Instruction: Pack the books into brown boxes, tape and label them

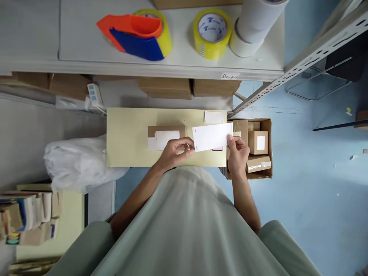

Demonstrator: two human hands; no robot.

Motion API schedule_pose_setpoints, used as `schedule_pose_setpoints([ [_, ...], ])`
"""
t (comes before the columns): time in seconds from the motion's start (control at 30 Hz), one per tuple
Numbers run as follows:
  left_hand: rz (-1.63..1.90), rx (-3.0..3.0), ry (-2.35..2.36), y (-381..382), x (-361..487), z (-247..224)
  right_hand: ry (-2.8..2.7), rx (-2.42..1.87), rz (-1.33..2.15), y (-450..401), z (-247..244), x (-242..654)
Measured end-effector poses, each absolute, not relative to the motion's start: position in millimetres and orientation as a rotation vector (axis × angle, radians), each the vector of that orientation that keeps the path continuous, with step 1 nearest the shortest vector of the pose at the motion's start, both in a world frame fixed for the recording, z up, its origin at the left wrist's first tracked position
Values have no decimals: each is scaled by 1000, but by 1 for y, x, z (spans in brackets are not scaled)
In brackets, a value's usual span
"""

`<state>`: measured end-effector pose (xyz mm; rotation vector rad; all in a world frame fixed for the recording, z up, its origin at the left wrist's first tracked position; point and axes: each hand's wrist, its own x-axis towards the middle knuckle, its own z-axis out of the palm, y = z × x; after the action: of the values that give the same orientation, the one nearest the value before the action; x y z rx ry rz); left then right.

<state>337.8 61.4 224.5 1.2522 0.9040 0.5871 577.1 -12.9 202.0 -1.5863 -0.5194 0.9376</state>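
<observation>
A white paper slip (212, 137) is held above the pale yellow table (126, 138). My right hand (238, 151) pinches its right end between thumb and fingers. At the slip's left end is my left hand (176, 152), its thumb and fingers slightly apart near the lower left corner; whether they touch it is hard to tell. Left of the slip, a small brown box (167, 130) lies on the table with white papers (164, 140) on it. Another white label (213, 117) lies near the table's back edge. A pink-edged item (217, 148) is partly covered by the slip.
An open carton (269, 153) with several small boxes stands right of the table. On the shelf (184, 50) above are a tape dispenser (135, 34), a yellow tape roll (212, 32) and white rolls (255, 27). A white plastic bag (80, 161) bulges at the left.
</observation>
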Motion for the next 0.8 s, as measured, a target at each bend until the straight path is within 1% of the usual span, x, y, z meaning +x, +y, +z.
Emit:
schedule_pose_setpoints([
  [0.2, 746, 1359, 877, 47, 294, 244, -732, -1598, 906, -7, 222, 540],
  [0.37, 807, 1353, 905, 41, 254, 244, -766, -1606, 885, -5, 229, 503],
  [0.57, 789, 1332, 892, 43, 191, 242, -876, -1679, 815, -3, 241, 443],
  [0.8, 817, 1304, 780, 62, 106, 238, -755, -1620, 812, 8, 257, 350],
])
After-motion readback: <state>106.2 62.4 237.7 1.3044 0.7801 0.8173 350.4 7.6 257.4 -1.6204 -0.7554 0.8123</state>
